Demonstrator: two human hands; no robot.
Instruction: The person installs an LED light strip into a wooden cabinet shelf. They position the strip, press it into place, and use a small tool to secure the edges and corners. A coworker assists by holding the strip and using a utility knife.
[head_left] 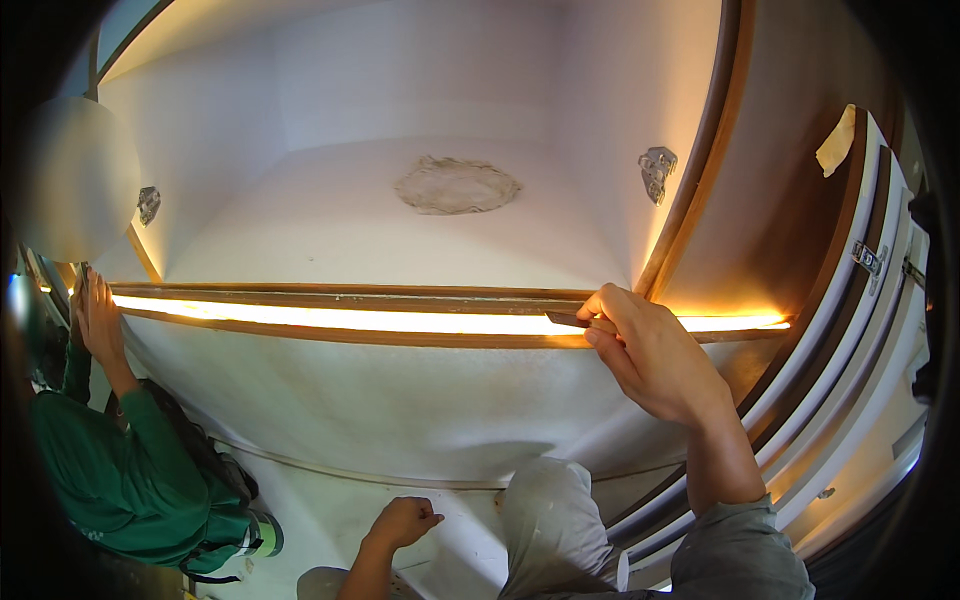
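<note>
Right grip (655,355): pinched on a small, thin dark tool (567,320) at the lit strip (400,318). Tool judged light, stiff; best held at its rear. Left grip (403,522): fingers curled; cannot tell whether holding anything.

Rear end of thin tool (561,319) hidden in right hand (660,355); left hand (405,522), palm out of sight; left forearm (369,572) cut off by lower edge; white panels (875,385) cut off by dark rim at right; round pale patch (78,180) blurred at left; detail of metal fittings (657,174) too small to tell.
</note>
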